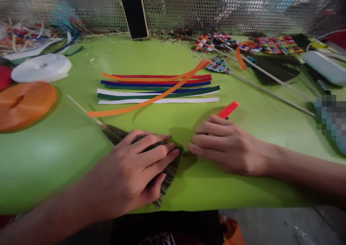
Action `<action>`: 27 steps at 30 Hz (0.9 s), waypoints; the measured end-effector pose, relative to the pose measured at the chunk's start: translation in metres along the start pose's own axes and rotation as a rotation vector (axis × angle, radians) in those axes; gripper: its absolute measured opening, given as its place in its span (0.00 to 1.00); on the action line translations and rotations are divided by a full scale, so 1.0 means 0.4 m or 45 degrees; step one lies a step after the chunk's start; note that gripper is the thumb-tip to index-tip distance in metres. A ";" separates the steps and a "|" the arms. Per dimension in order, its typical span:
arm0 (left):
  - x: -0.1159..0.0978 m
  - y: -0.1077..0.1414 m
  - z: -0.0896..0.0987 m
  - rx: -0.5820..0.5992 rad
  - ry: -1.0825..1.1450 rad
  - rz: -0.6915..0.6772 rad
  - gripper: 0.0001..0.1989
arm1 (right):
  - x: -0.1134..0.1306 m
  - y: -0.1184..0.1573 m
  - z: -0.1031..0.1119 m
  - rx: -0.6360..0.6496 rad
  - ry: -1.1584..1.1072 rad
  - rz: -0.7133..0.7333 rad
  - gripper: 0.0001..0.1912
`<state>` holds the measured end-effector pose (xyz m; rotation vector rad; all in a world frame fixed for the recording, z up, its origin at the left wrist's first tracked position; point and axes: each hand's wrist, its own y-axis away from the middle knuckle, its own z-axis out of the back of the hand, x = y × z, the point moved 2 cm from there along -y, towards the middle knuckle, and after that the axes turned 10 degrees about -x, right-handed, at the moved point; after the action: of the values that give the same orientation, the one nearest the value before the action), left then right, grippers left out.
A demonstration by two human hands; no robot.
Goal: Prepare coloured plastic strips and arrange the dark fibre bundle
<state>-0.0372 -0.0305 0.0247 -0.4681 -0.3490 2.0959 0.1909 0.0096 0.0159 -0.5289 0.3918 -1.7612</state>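
My left hand [143,165] presses down over a small dark pleated leaf fan [115,134], its fingers bent across the ribs and its thumb near the front edge. The fan's thin pale stick points to the far left, and part of the fan is hidden under the hand. Just right of the fan's wide edge, my right hand [227,144] is closed around a red ridged plastic tool [228,109]. Only the tool's ridged end sticks out past the fingers. An orange strip [151,100] lies diagonally over several red, blue, green and white strips [159,100] beyond the hands.
Orange [24,106] and white [40,67] ribbon rolls sit on the left of the green table [81,187]. A phone [133,12] leans against the perforated metal panel [189,7]. Colourful woven pieces [279,44] and another dark fan [275,68] lie at back right.
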 end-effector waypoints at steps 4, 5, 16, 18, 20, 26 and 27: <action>0.004 0.003 -0.002 -0.013 0.029 0.010 0.20 | -0.010 0.020 -0.009 -0.169 0.003 -0.061 0.13; 0.005 0.004 -0.002 -0.018 0.034 0.011 0.20 | -0.011 0.021 -0.010 -0.177 0.001 -0.074 0.13; 0.023 0.010 0.020 -0.031 0.120 0.046 0.22 | -0.091 0.027 0.036 -0.206 0.031 -0.368 0.12; 0.035 0.016 0.033 0.040 0.153 0.065 0.24 | -0.099 0.032 0.042 -0.146 0.016 -0.443 0.12; 0.050 0.025 0.045 0.136 0.166 0.085 0.32 | -0.103 0.043 0.047 -0.114 0.047 -0.491 0.12; 0.077 0.056 0.072 0.243 0.134 0.128 0.36 | -0.109 0.115 0.076 -0.116 0.196 -0.642 0.12; 0.078 0.058 0.075 0.221 0.135 0.141 0.33 | -0.099 0.123 0.078 -0.114 0.215 -0.670 0.12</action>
<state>-0.0835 -0.0183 0.0355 -0.5019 -0.0802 2.1761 0.2559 0.0360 0.0105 -0.5844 0.4807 -2.3141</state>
